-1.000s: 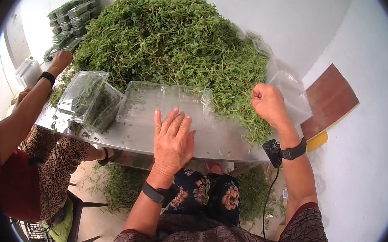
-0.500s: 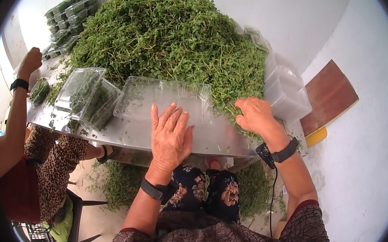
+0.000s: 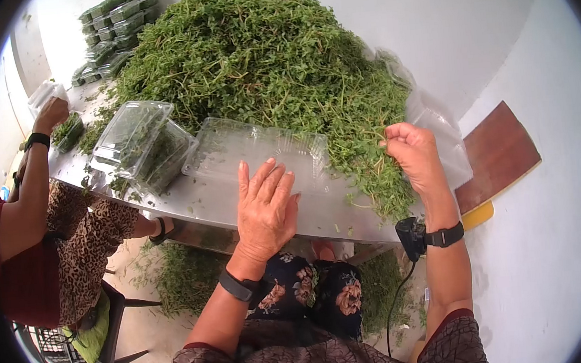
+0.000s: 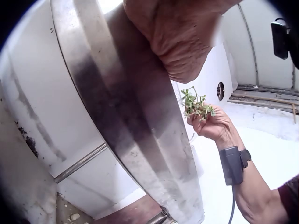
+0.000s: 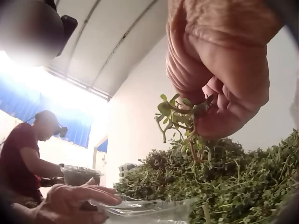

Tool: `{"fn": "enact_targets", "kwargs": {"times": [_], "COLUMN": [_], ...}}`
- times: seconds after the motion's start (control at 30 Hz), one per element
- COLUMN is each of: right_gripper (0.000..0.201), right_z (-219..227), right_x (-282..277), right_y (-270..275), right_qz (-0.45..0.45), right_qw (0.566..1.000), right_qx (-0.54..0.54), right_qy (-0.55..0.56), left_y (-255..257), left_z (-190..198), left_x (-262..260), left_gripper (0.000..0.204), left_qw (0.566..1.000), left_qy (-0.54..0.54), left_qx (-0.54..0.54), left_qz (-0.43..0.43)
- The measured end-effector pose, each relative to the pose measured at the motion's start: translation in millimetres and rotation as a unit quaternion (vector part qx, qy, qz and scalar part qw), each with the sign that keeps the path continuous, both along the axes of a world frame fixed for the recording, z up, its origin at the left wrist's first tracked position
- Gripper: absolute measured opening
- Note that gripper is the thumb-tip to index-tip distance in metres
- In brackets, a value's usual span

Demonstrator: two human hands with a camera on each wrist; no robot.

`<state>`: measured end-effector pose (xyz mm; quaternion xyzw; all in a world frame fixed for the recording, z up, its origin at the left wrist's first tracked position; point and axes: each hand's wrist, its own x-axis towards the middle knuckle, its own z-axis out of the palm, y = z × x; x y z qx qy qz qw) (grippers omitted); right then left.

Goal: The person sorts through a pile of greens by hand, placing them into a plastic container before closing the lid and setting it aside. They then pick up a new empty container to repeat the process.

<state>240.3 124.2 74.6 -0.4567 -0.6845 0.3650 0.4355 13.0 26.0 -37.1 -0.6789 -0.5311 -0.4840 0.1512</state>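
My left hand [image 3: 265, 204] lies with fingers extended at the front edge of an open clear plastic clamshell box [image 3: 253, 147], which holds a few loose leaves. Over the right edge of a big heap of leafy greens [image 3: 252, 60], my right hand [image 3: 416, 153] is raised. Its thumb and fingers pinch a small sprig of greens [image 5: 180, 116], plain in the right wrist view. The left wrist view also shows that sprig [image 4: 196, 105] in the right fingertips, beyond the metal table [image 4: 126, 93].
Left of the open box stands a clamshell [image 3: 153, 148] filled with greens, its lid tilted up. Packed boxes [image 3: 115, 31] are stacked at the back left. Nested clear boxes [image 3: 438, 134] stand right of the heap. Another person [image 3: 22, 239] works at the left.
My right hand first came left and toward me, then went back right over the heap's edge. My left hand stays by the box. The other person's hand moved about a small filled box.
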Motion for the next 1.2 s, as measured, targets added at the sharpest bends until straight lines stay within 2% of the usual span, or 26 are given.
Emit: {"fn": "enact_targets", "kwargs": {"times": [0.13, 0.3, 0.43, 0.5, 0.57, 0.63, 0.67, 0.73, 0.77, 0.83, 0.87, 0.93, 0.97, 1.07, 1.2], "right_gripper": [0.014, 0.024, 0.030, 0.030, 0.029, 0.030, 0.030, 0.028, 0.028, 0.026, 0.026, 0.021, 0.021, 0.012, 0.011], "right_z": [13, 17, 12, 7, 0, -1, -2, -1, -1, -4, -10, -31, -38, -55, -54], "right_x": [-26, -51, -39, -23, -7, 9, 13, 17, 14, 5, 4, 3, 1, 0, 0], "right_y": [-12, -22, -15, -10, -12, -19, -24, -37, -44, -59, -64, -67, -67, -61, -39], "right_qz": [0.027, 0.086, 0.049, 0.009, -0.026, -0.038, -0.044, -0.032, -0.035, -0.003, -0.004, 0.035, 0.034, 0.017, 0.031], "right_qw": [0.996, 0.994, 0.997, 0.996, 0.993, 0.970, 0.969, 0.933, 0.933, 0.895, 0.895, 0.855, 0.855, 0.827, 0.802], "right_qx": [-0.023, -0.071, -0.050, 0.027, 0.033, 0.047, 0.043, 0.010, 0.009, 0.018, 0.020, 0.137, 0.140, 0.237, 0.241], "right_qy": [0.080, 0.019, -0.024, -0.081, -0.109, -0.235, -0.237, -0.358, -0.358, -0.446, -0.446, -0.498, -0.498, -0.509, -0.545], "left_y": [0, -1, 0, 1, 1, 1, 1, 1, 2, 2, 2, 1, 0, 0, -1], "left_z": [-1, 1, 0, 1, 1, 2, 2, 1, 1, 0, 1, 2, 2, 3, 4], "left_x": [-1, -1, -3, -3, -3, -1, -2, -2, -1, -1, -1, -1, -2, -1, -2], "left_gripper": [0.045, 0.044, 0.044, 0.044, 0.043, 0.041, 0.039, 0.037, 0.037, 0.036, 0.036, 0.036, 0.036, 0.036, 0.036], "left_qw": [1.000, 1.000, 1.000, 1.000, 1.000, 1.000, 1.000, 1.000, 1.000, 1.000, 1.000, 1.000, 1.000, 1.000, 1.000], "left_qy": [-0.002, -0.008, -0.013, -0.013, -0.016, -0.022, -0.019, -0.017, -0.017, -0.017, -0.017, -0.014, -0.013, -0.010, -0.004], "left_qx": [0.002, -0.002, -0.002, 0.000, 0.007, -0.005, -0.007, -0.004, -0.003, -0.003, -0.001, 0.002, 0.005, -0.002, 0.001], "left_qz": [-0.007, -0.013, -0.015, -0.024, -0.017, -0.019, -0.013, -0.005, -0.007, -0.003, -0.004, -0.003, -0.003, -0.006, -0.001]}}
